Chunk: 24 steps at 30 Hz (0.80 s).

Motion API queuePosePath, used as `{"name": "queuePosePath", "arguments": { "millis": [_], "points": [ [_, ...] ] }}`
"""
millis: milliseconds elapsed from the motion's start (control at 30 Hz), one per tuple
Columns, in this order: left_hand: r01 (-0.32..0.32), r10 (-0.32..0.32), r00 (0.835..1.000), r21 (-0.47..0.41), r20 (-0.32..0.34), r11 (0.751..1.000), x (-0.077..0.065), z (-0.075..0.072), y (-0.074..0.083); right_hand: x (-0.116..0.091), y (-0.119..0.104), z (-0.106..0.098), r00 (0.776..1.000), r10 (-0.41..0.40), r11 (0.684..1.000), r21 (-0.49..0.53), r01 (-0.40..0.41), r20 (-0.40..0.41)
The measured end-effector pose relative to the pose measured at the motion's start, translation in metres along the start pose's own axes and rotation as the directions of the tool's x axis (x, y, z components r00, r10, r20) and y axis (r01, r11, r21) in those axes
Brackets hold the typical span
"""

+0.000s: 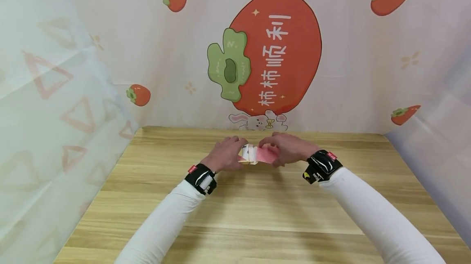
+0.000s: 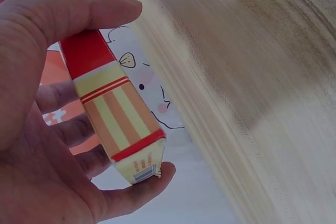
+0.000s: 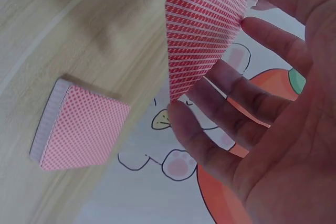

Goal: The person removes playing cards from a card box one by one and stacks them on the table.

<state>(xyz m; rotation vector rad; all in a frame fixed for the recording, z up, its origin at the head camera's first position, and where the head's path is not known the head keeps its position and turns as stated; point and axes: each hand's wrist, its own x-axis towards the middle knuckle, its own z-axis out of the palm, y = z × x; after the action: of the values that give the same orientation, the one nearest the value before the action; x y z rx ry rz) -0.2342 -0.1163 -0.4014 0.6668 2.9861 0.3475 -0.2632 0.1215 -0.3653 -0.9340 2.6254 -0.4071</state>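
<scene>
Gripping the striped carton [image 2: 121, 108] between thumb and fingers, the left hand [image 1: 225, 154] sits at its nine o'clock on my head feed. Across from it, toward three o'clock, the right hand [image 1: 290, 148] holds red-backed cards [image 3: 202, 40] by their edges, end to end with the carton; I cannot tell whether the two touch. My right wrist feed shows a pink-patterned pack [image 3: 86, 132] on the wooden table [image 1: 276, 215], toward eight o'clock. Beyond, at twelve o'clock, hangs a fruit-printed backdrop [image 1: 349, 84].
</scene>
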Motion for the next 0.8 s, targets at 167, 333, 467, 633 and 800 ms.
{"name": "queuePosePath", "arguments": {
  "millis": [167,333,467,633,800],
  "points": [
    [0.009,-0.009,1.0,0.003,0.008,1.0,0.0,0.001,0.0,-0.002,0.007,-0.002,1.0,0.026,1.0,-0.015,-0.026,0.001],
    [0.012,-0.012,1.0,0.011,0.013,1.0,0.001,0.002,-0.001,-0.002,0.016,-0.004,0.996,0.085,0.996,-0.035,-0.085,-0.009],
    [0.008,-0.008,1.0,0.015,0.01,1.0,0.0,0.002,-0.003,0.001,0.022,-0.006,0.991,0.133,0.99,-0.04,-0.133,-0.015],
    [0.009,-0.009,1.0,0.011,0.015,1.0,0.0,0.001,-0.004,0.004,0.029,-0.006,0.98,0.2,0.98,-0.023,-0.2,-0.009],
    [0.012,-0.012,1.0,0.017,0.018,1.0,0.0,0.001,-0.003,0.008,0.035,-0.005,0.963,0.267,0.963,-0.033,-0.266,0.023]
  ]
}}
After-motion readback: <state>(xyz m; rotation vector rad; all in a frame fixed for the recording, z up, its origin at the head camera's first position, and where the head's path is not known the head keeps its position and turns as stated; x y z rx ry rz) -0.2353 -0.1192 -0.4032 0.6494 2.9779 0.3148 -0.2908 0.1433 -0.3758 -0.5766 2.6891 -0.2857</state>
